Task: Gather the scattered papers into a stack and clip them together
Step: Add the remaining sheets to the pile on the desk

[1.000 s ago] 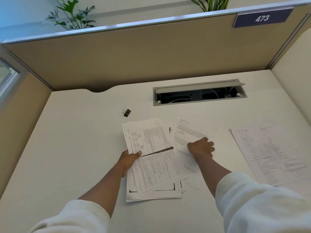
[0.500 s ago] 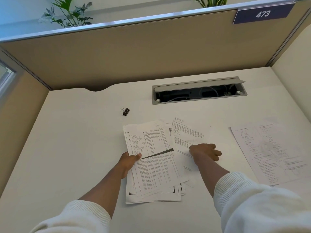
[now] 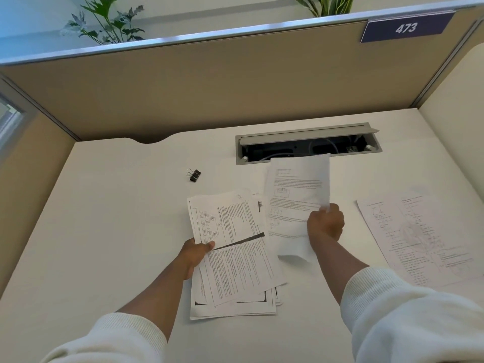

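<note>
Papers in a loose stack [image 3: 235,260] lie on the white bench [image 3: 104,231], the left hand [image 3: 195,254] gripping their left edge. Right of the stack, the right hand [image 3: 325,224] pinches one lifted sheet [image 3: 296,195]. Farther right lies another sheet [image 3: 424,237]; the binder clip [image 3: 194,175] sits beyond the stack.

The right hand [image 3: 325,224] hides the lifted sheet's [image 3: 296,195] edge at 4 o'clock. Lower pages of the stack [image 3: 235,258] lie covered by upper ones. The print is too small to read. The loose sheet [image 3: 421,237] at 3 o'clock runs off-frame.
</note>
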The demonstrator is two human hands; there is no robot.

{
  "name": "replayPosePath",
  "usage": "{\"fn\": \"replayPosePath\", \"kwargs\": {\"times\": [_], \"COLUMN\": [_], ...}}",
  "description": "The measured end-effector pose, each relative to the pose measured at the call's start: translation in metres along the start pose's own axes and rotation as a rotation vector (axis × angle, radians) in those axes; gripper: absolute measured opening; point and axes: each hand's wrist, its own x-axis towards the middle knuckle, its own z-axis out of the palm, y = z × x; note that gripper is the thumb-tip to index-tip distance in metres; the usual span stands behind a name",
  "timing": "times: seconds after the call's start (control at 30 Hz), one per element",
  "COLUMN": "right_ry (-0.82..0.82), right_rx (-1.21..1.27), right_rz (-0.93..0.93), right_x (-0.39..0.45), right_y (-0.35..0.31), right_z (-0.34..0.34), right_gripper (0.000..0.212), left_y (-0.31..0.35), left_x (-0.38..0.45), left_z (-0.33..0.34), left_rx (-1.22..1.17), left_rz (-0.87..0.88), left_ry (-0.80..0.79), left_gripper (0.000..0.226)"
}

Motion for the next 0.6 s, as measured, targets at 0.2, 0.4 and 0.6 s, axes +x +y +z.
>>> {"fn": "replayPosePath", "kwargs": {"times": [0.2,0.4,0.6], "right_ry": [0.149,0.153,-0.147], "right_rx": [0.204,0.396,0.422], "right_rz": [0.116,0.191,0.065], "right_x": [0.027,0.040,0.039], "right_y": [-0.007,0.000,0.010], "right_z": [-0.013,-0.023,-0.025], "right_gripper": [0.028,0.028,0.022], "left_y": [0.002,0.003,0.007], "left_x": [-0.001,-0.002,-0.003], "left_z": [-0.009,-0.010,-0.007], "left_rx": [0.018,0.026,0.011], "left_rz": [0.007,0.004,-0.004], "left_ry": [0.021,0.019,-0.010], "left_gripper": [0.049,0.050,0.050]}}
